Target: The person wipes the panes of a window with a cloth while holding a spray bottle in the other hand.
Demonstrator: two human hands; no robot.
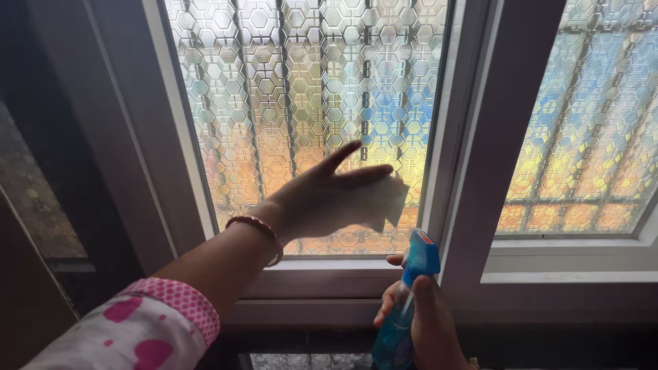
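A: Surface and room?

B: Two window panes of patterned glass with a hexagon relief, light coming through in orange and blue. The left pane sits in a pale frame; the right pane is beyond the upright. Below, a sill. Dark wall at left.

A: Counts?

B: Two hands, one cloth, one spray bottle, one bangle.

A: Left hand?

B: Left hand is flat against the left pane, low down, fingers stretched out, pressing a pale cloth to the glass. Bangle on the wrist, pink-spotted sleeve behind.

A: Right hand?

B: Right hand is wrapped around a blue spray bottle, held upright below the sill, just under the cloth.
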